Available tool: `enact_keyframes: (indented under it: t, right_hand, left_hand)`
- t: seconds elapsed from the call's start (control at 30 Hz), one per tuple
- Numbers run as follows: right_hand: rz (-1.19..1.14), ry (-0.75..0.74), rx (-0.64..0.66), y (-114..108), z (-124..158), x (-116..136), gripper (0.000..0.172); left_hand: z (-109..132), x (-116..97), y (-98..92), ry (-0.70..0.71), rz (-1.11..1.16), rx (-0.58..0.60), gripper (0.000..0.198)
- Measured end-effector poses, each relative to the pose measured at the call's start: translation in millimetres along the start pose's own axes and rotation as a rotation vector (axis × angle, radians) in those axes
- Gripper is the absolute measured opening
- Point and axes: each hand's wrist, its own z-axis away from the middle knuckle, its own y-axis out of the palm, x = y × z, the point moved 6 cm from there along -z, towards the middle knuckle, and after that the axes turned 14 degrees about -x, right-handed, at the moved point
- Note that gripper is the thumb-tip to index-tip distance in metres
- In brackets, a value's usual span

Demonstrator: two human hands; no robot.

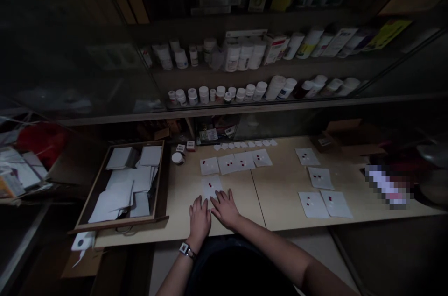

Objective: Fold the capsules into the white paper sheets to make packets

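Observation:
My left hand [200,219] lies flat on the pale wooden counter [280,205], its fingertips at the near edge of a white paper sheet [212,187] holding a small red item. My right hand [226,208] rests with spread fingers on that sheet's lower right corner. A wristwatch [187,250] circles my left wrist. Just beyond, a row of white sheets [227,164] carries small red pills. Further white sheets [320,178] with red and white pills lie to the right. Neither hand visibly grips anything.
An open wooden drawer [119,227] of white paper sheets stands at the counter's left. A small white tub [178,158] and tiny paper slips [245,144] lie at the back. Glass-fronted shelves of pill bottles [217,94] rise behind. Cardboard [345,132] and a pixelated object [387,186] sit right.

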Motion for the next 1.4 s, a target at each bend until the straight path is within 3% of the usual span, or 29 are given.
enact_keyframes:
  t: [0.17, 0.27, 0.37, 0.53, 0.63, 0.7, 0.8, 0.9, 1.23, 1.4]
  right_hand:
    - [-0.028, 0.019, -0.06, -9, 3, -3, 0.05]
    - [-0.052, 0.067, -0.157, -25, 27, -33, 0.046]
    - [0.008, 0.195, -0.247, -39, 78, -91, 0.04]
    - [0.267, 0.511, -0.349, -60, 198, -201, 0.039]
    - [0.386, 0.709, -0.347, -69, 252, -243, 0.043]
    - [0.414, 0.781, -0.312, -71, 268, -257, 0.046]
    - [0.399, 0.809, -0.254, -69, 267, -264, 0.049]
    - [0.368, 0.775, -0.235, -65, 248, -258, 0.049]
    - [0.213, 0.453, -0.222, -47, 148, -189, 0.045]
    - [0.137, 0.35, -0.175, -48, 114, -161, 0.045]
  left_hand:
    - [-1, 0, 3.5, 0.043, -0.002, -0.009, 0.049]
    - [-2, -8, 5.0, 0.098, -0.011, -0.032, 0.05]
    - [-5, -21, 6.0, 0.151, -0.019, -0.049, 0.045]
    - [-11, -38, 10.4, 0.19, -0.068, -0.03, 0.044]
    - [-12, -41, 15.1, 0.209, -0.096, -0.002, 0.042]
    - [-13, -41, 17.0, 0.221, -0.101, 0.008, 0.041]
    - [-14, -40, 16.7, 0.23, -0.103, 0.008, 0.041]
    - [-16, -40, 15.5, 0.222, -0.103, 0.012, 0.04]
    - [-9, -39, 18.3, 0.158, -0.091, 0.011, 0.042]
    - [-6, -39, 17.6, 0.143, -0.086, 0.03, 0.042]
